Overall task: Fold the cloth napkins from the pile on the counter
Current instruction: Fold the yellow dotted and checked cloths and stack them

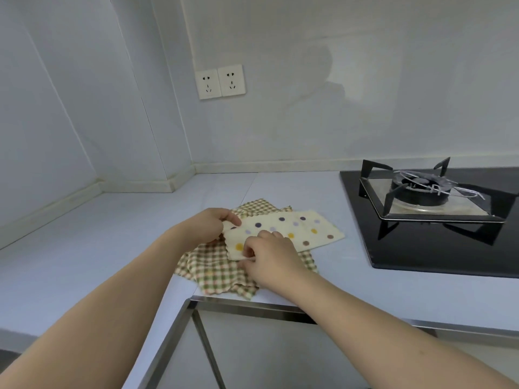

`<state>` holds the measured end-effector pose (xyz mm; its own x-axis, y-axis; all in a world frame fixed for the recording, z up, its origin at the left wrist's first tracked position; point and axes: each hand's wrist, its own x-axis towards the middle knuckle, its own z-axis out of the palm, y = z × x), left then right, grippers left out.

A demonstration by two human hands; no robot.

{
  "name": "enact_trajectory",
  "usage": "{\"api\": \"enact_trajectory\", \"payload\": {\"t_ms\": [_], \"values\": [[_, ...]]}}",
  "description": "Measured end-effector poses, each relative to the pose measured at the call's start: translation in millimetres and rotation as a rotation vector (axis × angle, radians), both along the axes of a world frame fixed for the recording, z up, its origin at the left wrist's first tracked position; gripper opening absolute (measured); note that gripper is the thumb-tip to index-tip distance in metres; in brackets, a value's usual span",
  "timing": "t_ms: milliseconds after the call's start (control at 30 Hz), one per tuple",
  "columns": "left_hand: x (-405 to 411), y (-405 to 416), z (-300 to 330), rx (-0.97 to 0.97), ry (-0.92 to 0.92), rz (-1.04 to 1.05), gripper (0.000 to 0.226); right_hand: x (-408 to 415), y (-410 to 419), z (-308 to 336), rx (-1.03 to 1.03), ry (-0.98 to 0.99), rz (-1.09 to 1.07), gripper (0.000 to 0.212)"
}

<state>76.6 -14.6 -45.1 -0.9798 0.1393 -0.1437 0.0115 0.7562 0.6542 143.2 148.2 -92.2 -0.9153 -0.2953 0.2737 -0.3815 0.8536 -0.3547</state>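
**Dotted napkin held at its near end, ready for another fold**

The dotted napkin point(283, 233) lay as a long cream strip across the top of the pile, and both hands had hold of its left end. The fingers of the left hand point(209, 224) were curled narrow, thumb and forefinger pinching the far corner of that end, just where the cloth met the checked fabric beneath. The fingers of the right hand point(271, 255) were likewise drawn in close, nipping the near corner at the edge closest to the person; how many fingertips actually touched the cloth could not be told, since the back of the hand hid them.

Holding the two corners of one short end in this way looked like the start of a fold along the strip's length, the end to be carried over toward the right. The strip's narrow shape suggested it was already doubled once, though the layers themselves did not show plainly.

Under it sat the checked napkins point(216, 272), green and tan, rumpled and overlapping, one corner reaching the front edge of the worktop point(112, 234). They appeared still unfolded, so most of the task seemed to remain.

The pile sat near the worktop's inner corner. To the right, well apart from the cloth, stood the black gas hob point(438, 217) with its burner grate. Two wall sockets point(220, 81) were set on the wall behind.
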Motion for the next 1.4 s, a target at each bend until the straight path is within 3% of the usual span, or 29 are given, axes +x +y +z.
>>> {"api": "enact_trajectory", "payload": {"t_ms": [67,200,367,500,633,767,933,1000,1100,1400], "values": [[1,-3,-2,0.037,0.019,-0.025,0.060,-3,1,4,-0.164,-0.121,-0.040,0.007],[0,-6,-3,0.171,0.067,-0.029,0.040,0,8,15,-0.589,-0.265,-0.089,0.014],[-7,-8,4,0.227,0.030,-0.173,0.028,10,28,24,-0.751,-0.142,-0.147,0.006],[-15,3,7,0.140,-0.021,-0.274,0.024,12,40,23,-0.966,-0.318,-0.223,0.028],[-26,22,8,0.216,0.041,-0.242,0.016,8,54,23,-0.989,-0.413,-0.286,0.015],[-38,52,11,0.327,0.020,-0.317,0.016,3,76,32,-1.121,-0.514,-0.179,0.004],[-52,92,9,0.335,0.019,-0.291,0.015,-17,115,39,-1.004,-0.455,-0.226,0.010],[-56,104,7,0.317,0.041,-0.247,0.008,-26,130,41,-0.898,-0.465,-0.261,0.009],[-63,120,-2,0.264,0.102,-0.135,0.017,-40,147,38,-0.705,-0.474,-0.323,0.006],[-63,147,-34,-0.204,0.323,-0.259,0.018,-56,158,35,-0.336,-0.524,-0.359,0.004]]}}
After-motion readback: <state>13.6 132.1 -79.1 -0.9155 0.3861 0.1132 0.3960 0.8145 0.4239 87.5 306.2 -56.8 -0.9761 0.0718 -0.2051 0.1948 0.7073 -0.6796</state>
